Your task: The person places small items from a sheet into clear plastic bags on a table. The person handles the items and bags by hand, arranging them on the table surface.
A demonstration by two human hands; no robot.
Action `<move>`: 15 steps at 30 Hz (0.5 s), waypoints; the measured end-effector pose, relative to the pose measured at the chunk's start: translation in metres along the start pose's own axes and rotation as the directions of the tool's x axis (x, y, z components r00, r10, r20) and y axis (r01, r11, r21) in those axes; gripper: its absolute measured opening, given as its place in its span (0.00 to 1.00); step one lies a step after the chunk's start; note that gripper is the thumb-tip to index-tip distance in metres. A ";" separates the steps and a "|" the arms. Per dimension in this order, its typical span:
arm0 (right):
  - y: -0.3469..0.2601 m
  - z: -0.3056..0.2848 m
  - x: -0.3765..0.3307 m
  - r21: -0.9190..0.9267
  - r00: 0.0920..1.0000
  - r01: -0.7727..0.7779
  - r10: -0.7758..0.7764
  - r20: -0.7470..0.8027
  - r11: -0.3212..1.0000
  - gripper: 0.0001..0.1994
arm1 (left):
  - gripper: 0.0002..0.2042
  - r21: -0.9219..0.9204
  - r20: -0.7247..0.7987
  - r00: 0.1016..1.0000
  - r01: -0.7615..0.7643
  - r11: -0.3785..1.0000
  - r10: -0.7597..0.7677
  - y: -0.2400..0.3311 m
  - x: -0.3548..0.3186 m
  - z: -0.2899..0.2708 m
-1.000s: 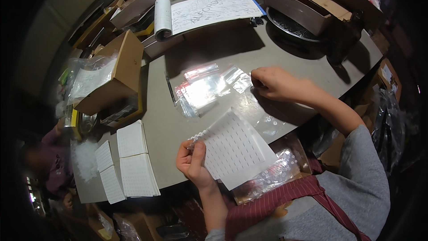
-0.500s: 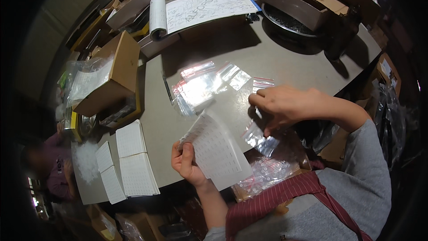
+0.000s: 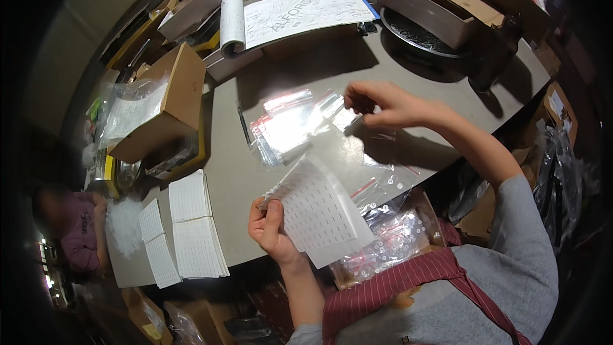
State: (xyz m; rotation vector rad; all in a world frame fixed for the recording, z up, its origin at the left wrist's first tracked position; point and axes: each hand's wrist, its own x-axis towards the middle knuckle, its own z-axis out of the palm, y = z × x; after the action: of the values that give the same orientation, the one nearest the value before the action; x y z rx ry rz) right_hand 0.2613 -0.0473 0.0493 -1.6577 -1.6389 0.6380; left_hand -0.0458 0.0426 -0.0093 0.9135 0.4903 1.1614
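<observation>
My left hand (image 3: 271, 227) grips a stack of label sheets (image 3: 319, 207), white with rows of small printed marks. Thumb on top, it holds them by one curled edge, tilted above the front of the table. My right hand (image 3: 380, 103) hovers over the near right side of a pile of clear zip bags (image 3: 287, 118). Its fingers are bent, the thumb is apart from them, and nothing shows in between. Below that hand, a small zip bag (image 3: 378, 158) lies on the table. At my lap, an open box (image 3: 434, 217) holds filled zip bags (image 3: 389, 239) with small round pieces.
Bundled label sheets (image 3: 199, 230) lie at the table's left, beside a whitish heap (image 3: 126, 227). A cardboard box (image 3: 166, 105) stands behind them. At the back are a paper pad (image 3: 300, 13) and a round black tray (image 3: 421, 41). A person (image 3: 73, 230) sits far left.
My right hand has left the filled bag at the lap box and moved up and away to the bag pile. That bag now rests by the box. The label sheets stay in my left hand.
</observation>
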 end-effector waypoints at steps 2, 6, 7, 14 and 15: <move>0.009 0.000 0.025 -0.007 0.997 0.078 -0.078 -0.015 0.997 0.16 | 0.03 0.008 0.030 1.000 0.001 1.000 -0.001 0.000 0.002 -0.009; 0.019 0.004 0.055 -0.047 0.986 0.129 -0.123 0.113 0.991 0.16 | 0.04 0.039 0.003 0.999 -0.036 0.999 0.036 0.003 -0.001 -0.007; 0.021 0.005 0.058 -0.185 0.975 0.189 -0.161 0.154 0.965 0.17 | 0.05 0.037 0.004 0.999 -0.032 0.999 0.032 0.001 -0.001 -0.008; 0.021 -0.001 0.069 -0.593 0.993 -0.053 0.106 0.055 0.804 0.17 | 0.06 0.007 -0.013 1.000 0.024 1.000 -0.024 0.002 0.000 -0.003; 0.027 -0.013 0.072 -0.637 0.990 -0.052 0.123 0.068 0.769 0.19 | 0.05 0.011 -0.011 0.999 0.031 0.999 -0.031 0.002 0.000 -0.002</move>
State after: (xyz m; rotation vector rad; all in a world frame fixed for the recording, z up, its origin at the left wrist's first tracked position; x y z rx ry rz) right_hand 0.2944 0.0236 0.0464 -2.2182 -2.0056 0.2072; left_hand -0.0484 0.0439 -0.0094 0.9070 0.5186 1.1370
